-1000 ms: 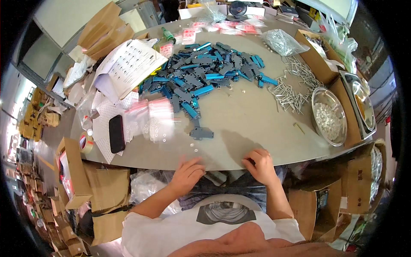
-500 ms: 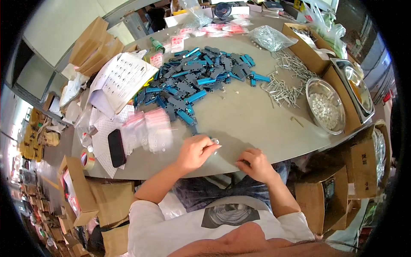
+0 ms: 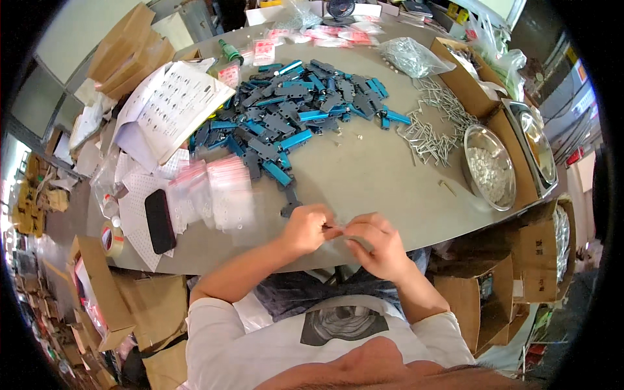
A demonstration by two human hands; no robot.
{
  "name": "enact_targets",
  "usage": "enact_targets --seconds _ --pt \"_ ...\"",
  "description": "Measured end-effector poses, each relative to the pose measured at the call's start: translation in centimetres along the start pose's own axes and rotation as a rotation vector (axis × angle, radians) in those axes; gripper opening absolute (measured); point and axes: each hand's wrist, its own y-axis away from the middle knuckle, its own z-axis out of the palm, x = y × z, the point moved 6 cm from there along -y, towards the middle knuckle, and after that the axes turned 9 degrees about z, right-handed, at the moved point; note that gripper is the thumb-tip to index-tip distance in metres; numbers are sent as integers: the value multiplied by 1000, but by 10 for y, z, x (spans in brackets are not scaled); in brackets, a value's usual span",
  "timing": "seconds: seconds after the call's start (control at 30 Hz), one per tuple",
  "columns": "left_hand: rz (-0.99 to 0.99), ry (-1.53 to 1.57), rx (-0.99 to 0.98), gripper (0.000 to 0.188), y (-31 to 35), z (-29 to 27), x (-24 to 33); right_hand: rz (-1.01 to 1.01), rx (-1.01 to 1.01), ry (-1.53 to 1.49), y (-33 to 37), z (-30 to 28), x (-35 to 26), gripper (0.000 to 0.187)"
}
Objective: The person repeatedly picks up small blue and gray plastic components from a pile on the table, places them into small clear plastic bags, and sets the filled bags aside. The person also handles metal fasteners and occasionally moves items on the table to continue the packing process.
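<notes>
At the table's near edge my left hand (image 3: pixel 308 229) and my right hand (image 3: pixel 377 243) meet at the fingertips. The left fingers are closed in a pinch on something small, pale and partly dark that I cannot make out. My right thumb and fingers also come together at that spot, and whatever they hold is hidden. Just beyond the left hand lies a dark grey hinge-like part (image 3: pixel 290 203). It trails off a big heap of similar grey and blue parts (image 3: pixel 286 123). Left of my left hand are clear zip bags (image 3: pixel 227 188) with red edges.
Loose screws (image 3: pixel 432 130) lie at the right, near a metal bowl (image 3: pixel 478 188) of small white pieces. A phone (image 3: pixel 160 221), tape roll (image 3: pixel 112 239) and printed sheets (image 3: pixel 179 107) are at the left. Cardboard boxes (image 3: pixel 468 305) stand below the table's right edge.
My right hand has moved left and up to meet the left hand's fingertips. My left hand has shifted slightly right. The whole view has turned a little.
</notes>
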Motion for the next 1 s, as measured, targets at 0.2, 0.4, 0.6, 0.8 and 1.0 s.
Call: enact_targets --seconds 0.2,0.4,0.6,0.8,1.0 --pt "61 11 20 27 3 5 5 127 -116 235 -6 14 0 25" --pt "209 -101 68 61 -1 -4 30 -31 -307 326 -15 15 -13 22" --pt "-152 424 -360 59 6 17 16 269 -471 -348 -22 18 30 18" --pt "-89 1017 -804 72 25 49 29 172 -492 52 -77 76 43 31" --pt "15 1016 -725 79 19 36 26 35 -695 291 -86 118 32 49"
